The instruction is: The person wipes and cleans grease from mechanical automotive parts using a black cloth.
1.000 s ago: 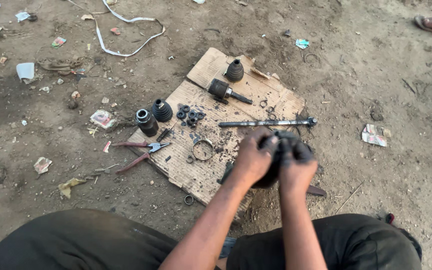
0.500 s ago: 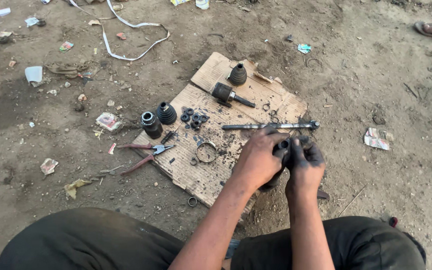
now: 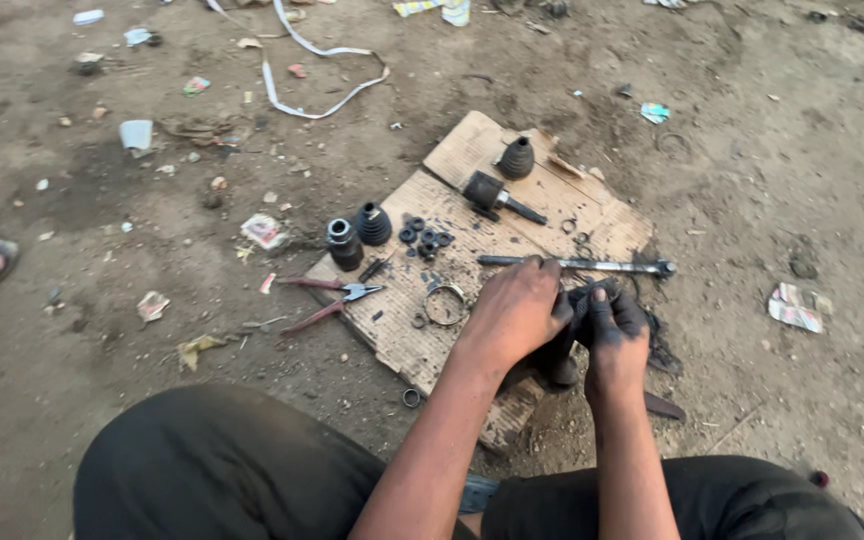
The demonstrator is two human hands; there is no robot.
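Worn brown cardboard sheet (image 3: 472,165) lay on the dirt, greasy left hand (image 3: 514,312) and right hand (image 3: 614,330) were closed together around a black grimy metal joint part (image 3: 564,368) at its near edge, long thin steel shaft (image 3: 577,264) just beyond, red-handled pliers (image 3: 327,298) left, small metal ring (image 3: 444,304) beside the left hand.

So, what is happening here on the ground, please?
A person crouches over a cardboard sheet on the dirt. Both greasy hands, left hand and right hand, close around a dark greasy part. On the cardboard lie a metal shaft, rubber boots, a ring clamp; pliers lie at its edge.
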